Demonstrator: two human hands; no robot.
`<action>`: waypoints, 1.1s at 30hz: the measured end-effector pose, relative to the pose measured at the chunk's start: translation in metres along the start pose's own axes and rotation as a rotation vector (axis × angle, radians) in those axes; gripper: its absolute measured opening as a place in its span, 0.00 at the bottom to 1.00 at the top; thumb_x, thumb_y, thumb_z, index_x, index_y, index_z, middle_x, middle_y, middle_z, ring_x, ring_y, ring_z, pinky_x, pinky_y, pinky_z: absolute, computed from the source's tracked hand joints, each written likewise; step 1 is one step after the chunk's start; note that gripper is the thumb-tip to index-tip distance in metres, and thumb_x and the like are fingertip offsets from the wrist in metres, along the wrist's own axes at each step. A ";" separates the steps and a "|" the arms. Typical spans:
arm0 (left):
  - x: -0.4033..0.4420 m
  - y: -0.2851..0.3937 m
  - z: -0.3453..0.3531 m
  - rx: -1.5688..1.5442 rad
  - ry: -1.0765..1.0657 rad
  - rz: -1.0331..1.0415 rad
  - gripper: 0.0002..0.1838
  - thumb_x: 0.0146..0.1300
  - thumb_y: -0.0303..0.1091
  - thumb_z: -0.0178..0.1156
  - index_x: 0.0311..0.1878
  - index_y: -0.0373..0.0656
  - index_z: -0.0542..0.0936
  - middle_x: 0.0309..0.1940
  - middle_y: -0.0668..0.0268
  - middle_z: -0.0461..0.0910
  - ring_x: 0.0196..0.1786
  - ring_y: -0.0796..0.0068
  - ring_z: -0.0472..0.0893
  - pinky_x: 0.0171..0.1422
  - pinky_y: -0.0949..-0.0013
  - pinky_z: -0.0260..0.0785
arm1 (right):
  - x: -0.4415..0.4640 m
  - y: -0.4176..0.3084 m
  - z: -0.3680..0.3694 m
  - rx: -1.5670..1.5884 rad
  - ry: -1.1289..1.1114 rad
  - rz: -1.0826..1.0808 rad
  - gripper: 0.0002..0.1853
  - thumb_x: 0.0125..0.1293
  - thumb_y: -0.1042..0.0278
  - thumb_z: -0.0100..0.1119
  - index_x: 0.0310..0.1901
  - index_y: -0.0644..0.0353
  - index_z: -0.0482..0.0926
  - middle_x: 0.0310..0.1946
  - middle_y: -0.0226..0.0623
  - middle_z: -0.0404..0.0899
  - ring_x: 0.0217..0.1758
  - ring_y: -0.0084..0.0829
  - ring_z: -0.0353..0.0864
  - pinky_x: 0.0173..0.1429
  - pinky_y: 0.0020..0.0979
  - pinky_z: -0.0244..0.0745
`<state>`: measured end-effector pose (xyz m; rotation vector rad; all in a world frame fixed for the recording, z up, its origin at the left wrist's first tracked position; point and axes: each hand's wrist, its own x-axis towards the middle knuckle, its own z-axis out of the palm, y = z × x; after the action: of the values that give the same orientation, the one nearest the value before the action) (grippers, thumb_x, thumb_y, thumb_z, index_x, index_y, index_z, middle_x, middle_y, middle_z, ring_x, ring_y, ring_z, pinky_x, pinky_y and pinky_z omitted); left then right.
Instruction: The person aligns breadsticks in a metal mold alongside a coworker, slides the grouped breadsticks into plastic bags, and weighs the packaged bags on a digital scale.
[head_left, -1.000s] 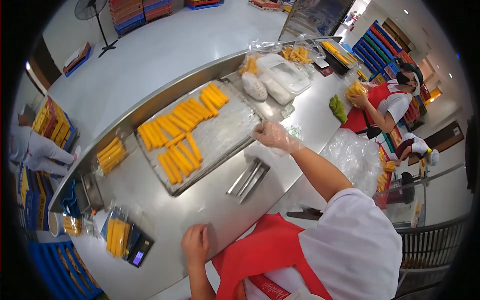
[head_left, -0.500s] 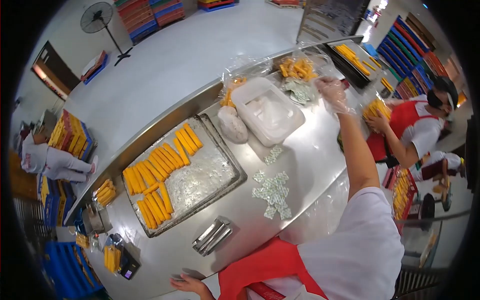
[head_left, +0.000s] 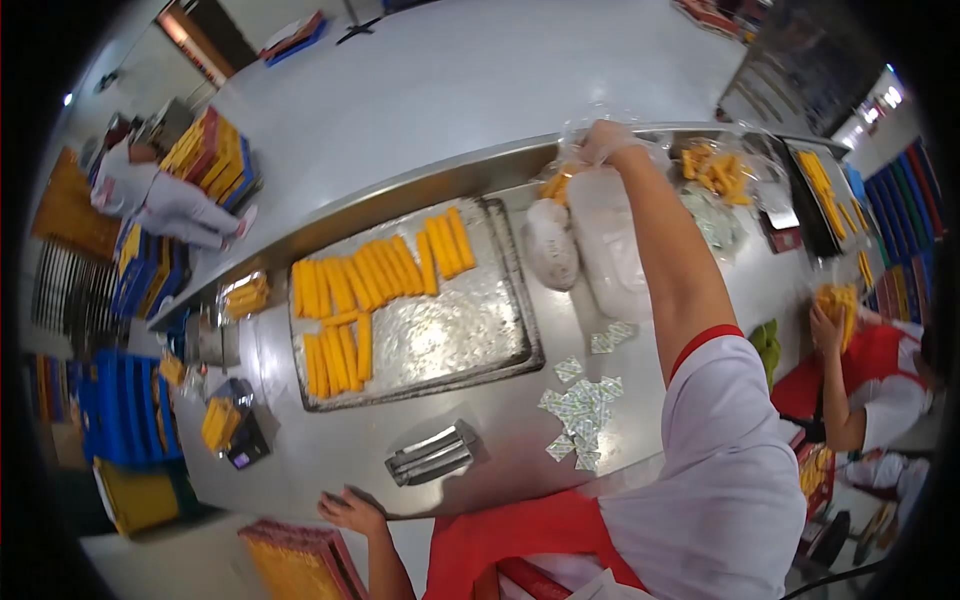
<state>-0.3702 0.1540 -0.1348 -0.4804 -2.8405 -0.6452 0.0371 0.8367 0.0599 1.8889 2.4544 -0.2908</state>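
My right hand point(head_left: 608, 142), in a clear plastic glove, reaches over a white plastic container point(head_left: 600, 240) to a clear bag of yellow sticks point(head_left: 557, 184) at the table's back edge. Its fingers are hidden, so I cannot tell whether they hold anything. My left hand point(head_left: 352, 513) is bare and open at the front edge, holding nothing. A metal baking tray point(head_left: 450, 340) bears rows of yellow sticks point(head_left: 365, 278). A wrapped whitish bundle point(head_left: 550, 245) lies between tray and container. Small green-and-white sachets point(head_left: 583, 410) lie scattered in front of the container.
A folded silver metal piece point(head_left: 432, 455) lies near the front edge. On the left, a packet of sticks point(head_left: 220, 424) rests on a small black device point(head_left: 245, 445). Another bag of yellow pieces point(head_left: 715, 172) is at the back right. A co-worker point(head_left: 865, 375) holds sticks at the right.
My right hand has moved left, from beside the bag of yellow pieces to the bag behind the container. My left hand stays open near the front edge. The camera view has turned.
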 end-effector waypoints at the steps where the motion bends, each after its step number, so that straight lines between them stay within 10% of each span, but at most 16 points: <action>1: -0.001 -0.001 0.001 -0.014 0.006 0.027 0.34 0.75 0.52 0.51 0.72 0.33 0.64 0.74 0.38 0.53 0.75 0.38 0.55 0.78 0.43 0.48 | 0.007 -0.004 0.005 -0.100 -0.061 -0.038 0.20 0.63 0.53 0.61 0.52 0.54 0.86 0.49 0.49 0.85 0.56 0.48 0.84 0.59 0.43 0.79; 5: -0.006 -0.006 0.007 -0.034 0.006 0.073 0.34 0.74 0.49 0.52 0.73 0.32 0.63 0.75 0.39 0.52 0.76 0.41 0.53 0.80 0.46 0.45 | 0.092 0.028 0.082 -0.211 -0.126 -0.007 0.26 0.68 0.51 0.55 0.61 0.58 0.80 0.64 0.49 0.77 0.71 0.47 0.72 0.73 0.47 0.67; 8: -0.006 0.006 0.002 0.111 0.003 0.029 0.34 0.66 0.41 0.57 0.71 0.31 0.64 0.74 0.39 0.57 0.76 0.38 0.56 0.80 0.44 0.45 | 0.140 0.078 0.109 -0.634 -0.171 -0.401 0.17 0.71 0.60 0.49 0.51 0.59 0.83 0.55 0.49 0.81 0.58 0.48 0.78 0.65 0.46 0.72; 12: -0.006 0.022 -0.005 -0.042 0.068 -0.011 0.33 0.65 0.42 0.60 0.70 0.36 0.67 0.73 0.39 0.58 0.76 0.37 0.55 0.80 0.43 0.46 | 0.183 0.136 0.129 -0.119 -0.206 -0.147 0.27 0.71 0.50 0.47 0.62 0.61 0.77 0.66 0.52 0.74 0.68 0.51 0.73 0.73 0.48 0.65; 20: -0.007 0.024 -0.007 -0.123 0.038 -0.076 0.34 0.64 0.44 0.62 0.71 0.40 0.67 0.75 0.44 0.56 0.78 0.38 0.50 0.81 0.42 0.44 | 0.178 0.131 0.089 -0.193 0.097 -0.259 0.19 0.56 0.58 0.62 0.39 0.68 0.86 0.32 0.54 0.86 0.37 0.42 0.86 0.41 0.44 0.77; 29: -0.007 0.024 -0.016 -0.218 -0.025 -0.055 0.33 0.66 0.42 0.60 0.71 0.40 0.67 0.76 0.44 0.54 0.79 0.37 0.46 0.80 0.41 0.43 | -0.042 0.002 -0.086 0.174 0.310 0.206 0.27 0.53 0.51 0.65 0.47 0.68 0.85 0.40 0.49 0.86 0.45 0.41 0.85 0.51 0.40 0.75; 33: -0.003 0.019 -0.038 -0.276 -0.276 -0.073 0.40 0.64 0.45 0.63 0.75 0.43 0.59 0.79 0.46 0.45 0.81 0.37 0.41 0.78 0.32 0.38 | -0.099 -0.039 -0.074 0.676 0.345 -0.169 0.20 0.68 0.54 0.66 0.49 0.65 0.84 0.38 0.32 0.83 0.42 0.26 0.78 0.48 0.26 0.72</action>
<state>-0.3569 0.1520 -0.0942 -0.5494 -3.0506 -1.0705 0.0317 0.7450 0.1512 2.0844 3.0275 -0.9888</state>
